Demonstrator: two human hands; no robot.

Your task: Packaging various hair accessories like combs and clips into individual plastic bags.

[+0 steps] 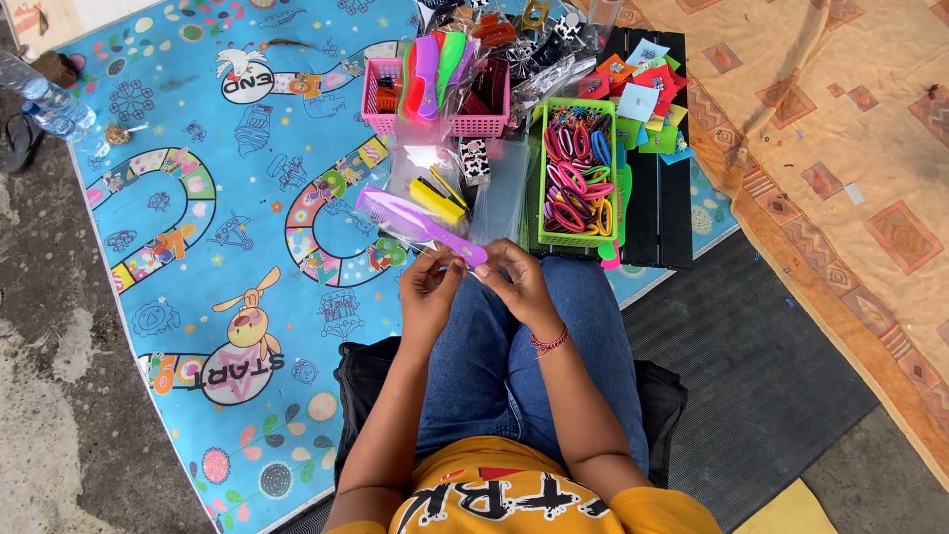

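My left hand (430, 287) and my right hand (516, 280) meet above my knees. Together they hold a purple comb (415, 223) by its handle end, and its toothed end points up and to the left. The comb looks partly inside a clear plastic sleeve (420, 198). A red bracelet (550, 342) sits on my right wrist. Just beyond the hands lie loose clear sleeves (502, 178) and a yellow-and-black comb (437, 198).
A pink basket (381, 104) holds several bright combs. To its right a green basket (621, 168) is full of coloured hair ties, resting on a black crate (660, 218) with coloured cards. A blue board-game mat (198, 247) covers the floor; a water bottle (44, 99) lies far left.
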